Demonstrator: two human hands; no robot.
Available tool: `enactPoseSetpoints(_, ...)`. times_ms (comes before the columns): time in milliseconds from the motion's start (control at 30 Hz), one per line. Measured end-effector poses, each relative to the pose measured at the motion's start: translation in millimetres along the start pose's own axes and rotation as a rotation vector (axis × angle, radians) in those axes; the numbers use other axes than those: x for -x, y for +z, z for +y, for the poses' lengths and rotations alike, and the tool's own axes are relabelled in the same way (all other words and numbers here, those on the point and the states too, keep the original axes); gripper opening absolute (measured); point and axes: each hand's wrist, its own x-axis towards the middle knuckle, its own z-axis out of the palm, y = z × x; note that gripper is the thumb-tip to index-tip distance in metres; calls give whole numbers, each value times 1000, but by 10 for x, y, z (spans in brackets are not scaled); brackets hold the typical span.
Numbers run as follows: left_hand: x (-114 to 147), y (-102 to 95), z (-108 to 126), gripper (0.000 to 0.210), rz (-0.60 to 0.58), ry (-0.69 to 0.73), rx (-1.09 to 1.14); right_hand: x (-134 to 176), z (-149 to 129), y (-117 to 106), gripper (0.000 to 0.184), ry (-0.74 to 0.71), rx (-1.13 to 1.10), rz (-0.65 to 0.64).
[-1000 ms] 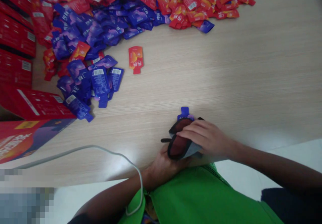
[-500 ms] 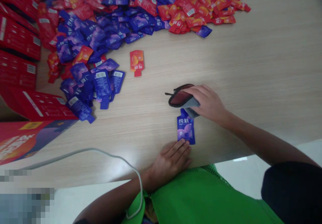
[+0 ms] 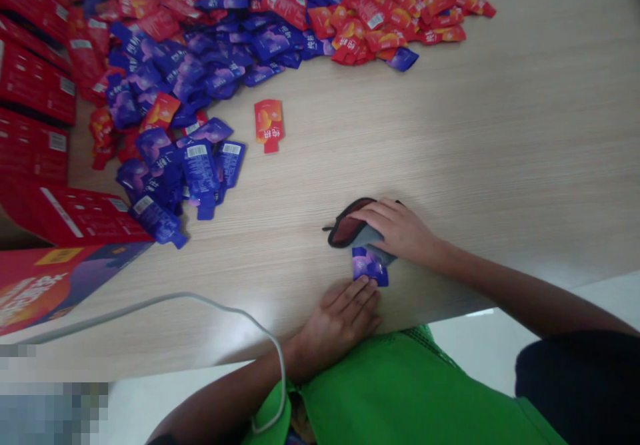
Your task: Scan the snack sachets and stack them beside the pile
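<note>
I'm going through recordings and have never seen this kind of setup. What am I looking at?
There's no machine: these are a person's bare hands, filmed by one head-worn camera looking forward and down. The right hand holds a black-edged cloth item, covering part of a blue packet. The left hand lies flat, fingertips at that packet's near edge. Farther back on the table are a single red packet and a heap of red and blue packets.

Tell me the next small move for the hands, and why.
Probably draw the right hand and its dark-edged cloth nearer the body along the purple pouch: the cloth covers only the pouch's far part, leaving the near part showing, while the left hand rests at its near edge.
</note>
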Motion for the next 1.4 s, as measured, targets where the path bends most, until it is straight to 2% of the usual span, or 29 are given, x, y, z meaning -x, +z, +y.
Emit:
enactPoseSetpoints(100,-101,-88,-39,35,10,-1,7,-191,301,-210,52,90,67,107)
enactPoseSetpoints(167,-208,-152,-79,34,19,-10,27,-186,428,-344,50,171,56,257)
enactPoseSetpoints(300,-500,-230,-221,34,6,-66,5,82,490,-511,45,399,-36,591)
enactPoseSetpoints(400,-735,-223,-357,49,-41,-234,-78,360,444,-517,45,581,-110,710)
enactPoseSetpoints(533,-967,-153,-475,70,-79,-446,-161,673,393,-378,49,758,-200,746)
enactPoseSetpoints(700,-1080,-21,-512,59,-85,-505,-186,879,358,-135,51,836,-229,782)
enactPoseSetpoints(833,-1108,32,-605,68,-172,-537,-75,889,341,-71,51,856,-244,812)
enactPoseSetpoints(933,-1137,-8,-721,62,-155,-476,143,861,345,-85,51,869,-276,842)
enactPoseSetpoints(1067,-1199,-224,-772,21,-62,-383,400,842,343,-100,50,861,-298,862)
enactPoseSetpoints(1133,-1205,-401,-716,25,-23,-354,464,845,339,-99,49,864,-304,865)
enactPoseSetpoints(1267,-1071,-721,-533,25,13,-195,453,864,346,-86,51,862,-345,864)
enactPoseSetpoints(1333,-932,-766,-468,24,3,-129,361,870,351,-80,50,854,-357,869)
enactPoseSetpoints(1400,-766,-709,-441,24,-44,-86,249,871,348,-76,50,853,-352,872)
